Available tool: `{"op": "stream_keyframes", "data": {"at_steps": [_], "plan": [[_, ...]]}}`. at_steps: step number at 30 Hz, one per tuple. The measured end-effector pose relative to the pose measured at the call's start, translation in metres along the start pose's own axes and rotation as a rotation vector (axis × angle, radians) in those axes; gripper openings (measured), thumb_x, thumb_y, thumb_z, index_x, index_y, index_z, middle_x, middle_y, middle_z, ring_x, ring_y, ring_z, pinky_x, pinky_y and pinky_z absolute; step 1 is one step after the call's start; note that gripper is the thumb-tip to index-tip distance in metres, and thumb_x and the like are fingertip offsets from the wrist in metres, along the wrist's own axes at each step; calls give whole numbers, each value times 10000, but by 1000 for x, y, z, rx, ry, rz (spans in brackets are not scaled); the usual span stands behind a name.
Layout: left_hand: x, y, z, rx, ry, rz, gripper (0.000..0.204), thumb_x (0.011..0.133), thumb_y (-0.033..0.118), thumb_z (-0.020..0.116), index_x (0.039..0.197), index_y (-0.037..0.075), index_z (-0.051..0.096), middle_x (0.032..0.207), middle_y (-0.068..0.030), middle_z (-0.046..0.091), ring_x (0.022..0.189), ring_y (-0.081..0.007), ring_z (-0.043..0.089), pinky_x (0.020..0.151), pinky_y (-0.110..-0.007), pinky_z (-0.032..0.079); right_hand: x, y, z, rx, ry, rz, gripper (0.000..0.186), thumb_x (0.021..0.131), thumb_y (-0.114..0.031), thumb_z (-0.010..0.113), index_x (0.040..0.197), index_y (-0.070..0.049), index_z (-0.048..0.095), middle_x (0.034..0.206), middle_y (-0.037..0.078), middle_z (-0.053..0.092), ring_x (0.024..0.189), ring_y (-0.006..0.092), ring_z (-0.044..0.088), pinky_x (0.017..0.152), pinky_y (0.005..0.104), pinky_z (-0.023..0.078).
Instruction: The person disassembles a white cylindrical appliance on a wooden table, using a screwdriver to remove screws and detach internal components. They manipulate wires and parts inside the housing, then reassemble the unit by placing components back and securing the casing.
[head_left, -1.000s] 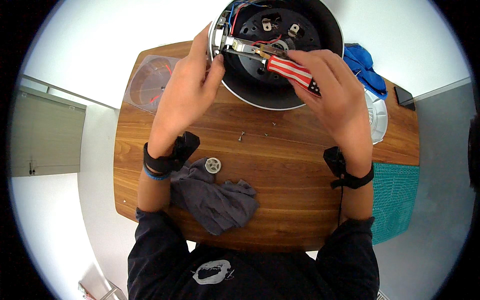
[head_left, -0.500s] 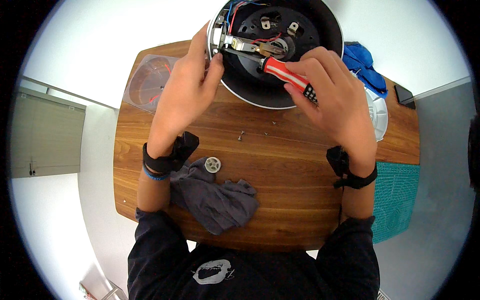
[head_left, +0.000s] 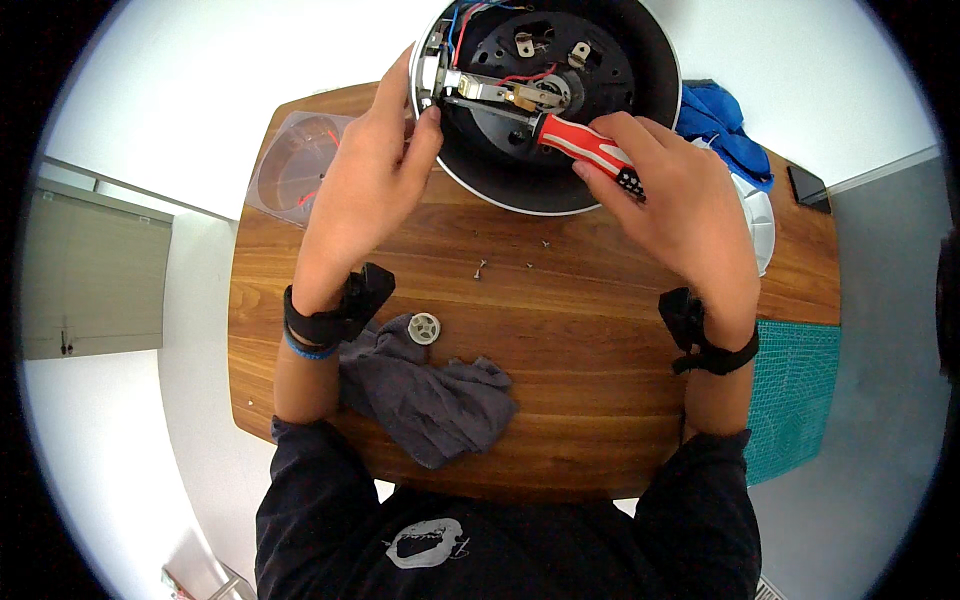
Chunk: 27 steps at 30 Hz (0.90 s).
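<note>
A round black appliance housing (head_left: pixel 545 185) with a pale rim lies open at the far side of the table, wires and metal brackets showing inside. My left hand (head_left: pixel 385 170) is closed on its left rim, with the thumb by the metal switch part (head_left: pixel 432 80) there; the other fingers are mostly hidden. In my right hand (head_left: pixel 675 185) is a red screwdriver (head_left: pixel 585 142) with a patterned handle end. Its shaft points left across the housing, and its tip reaches the inner left wall near my left thumb.
Several small screws (head_left: pixel 479 275) lie mid-table. Nearer are a round pale knob (head_left: pixel 424 328) and a grey cloth (head_left: pixel 430 400). A clear plastic container (head_left: pixel 285 170) stands at left. At right are blue cloth (head_left: pixel 725 125), a white part (head_left: pixel 760 225), a phone (head_left: pixel 809 188) and a green cutting mat (head_left: pixel 795 400).
My right hand and the screwdriver handle have shifted slightly right, and the grip on the handle has changed a little. The housing has moved slightly left; my left hand still holds it.
</note>
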<state>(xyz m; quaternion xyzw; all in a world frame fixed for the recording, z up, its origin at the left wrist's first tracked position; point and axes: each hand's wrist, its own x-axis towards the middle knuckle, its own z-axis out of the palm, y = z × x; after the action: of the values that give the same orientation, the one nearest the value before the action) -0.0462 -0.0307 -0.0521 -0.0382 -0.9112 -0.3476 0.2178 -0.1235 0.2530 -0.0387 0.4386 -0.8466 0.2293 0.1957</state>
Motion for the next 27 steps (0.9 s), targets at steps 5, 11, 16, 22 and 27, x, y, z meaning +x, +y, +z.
{"op": "stream_keyframes", "data": {"at_steps": [5, 11, 16, 22, 27], "plan": [[1, -4, 2, 11, 11, 40, 627, 1137, 135, 599, 1710, 38, 365, 863, -221, 720, 770, -335, 750, 765, -421, 571, 1, -3, 0, 45, 30, -2, 241, 1014, -273, 792, 1143, -97, 688, 989, 158, 765, 817, 430, 749, 660, 504, 591], [0, -9, 3, 42, 43, 104, 570, 1169, 161, 589, 1703, 65, 414, 830, -112, 683, 686, -148, 621, 653, -334, 503, 4, -7, -2, 121, 100, -17, 234, 993, -235, 810, 1146, -101, 693, 1003, 152, 775, 842, 434, 748, 677, 502, 591], [0, -10, 4, 50, 56, 102, 574, 1165, 161, 597, 1702, 66, 415, 790, -104, 664, 660, -140, 601, 640, -333, 496, 3, -8, -2, 122, 93, -8, 221, 993, -233, 809, 1139, -105, 702, 996, 151, 776, 849, 425, 752, 676, 499, 590], [1, -8, 4, 51, 38, 95, 577, 1160, 140, 604, 1699, 66, 414, 797, -97, 665, 670, -130, 607, 643, -323, 499, 3, -8, 0, 102, 77, 18, 209, 1011, -262, 793, 1138, -114, 717, 977, 160, 781, 839, 420, 753, 677, 501, 591], [1, -14, 8, 27, 71, 141, 567, 1164, 139, 599, 1695, 66, 414, 961, -141, 755, 725, -149, 669, 683, -331, 536, 3, -6, 2, 124, 46, 7, 209, 1026, -261, 777, 1143, -100, 714, 992, 176, 786, 849, 434, 753, 690, 513, 592]]}}
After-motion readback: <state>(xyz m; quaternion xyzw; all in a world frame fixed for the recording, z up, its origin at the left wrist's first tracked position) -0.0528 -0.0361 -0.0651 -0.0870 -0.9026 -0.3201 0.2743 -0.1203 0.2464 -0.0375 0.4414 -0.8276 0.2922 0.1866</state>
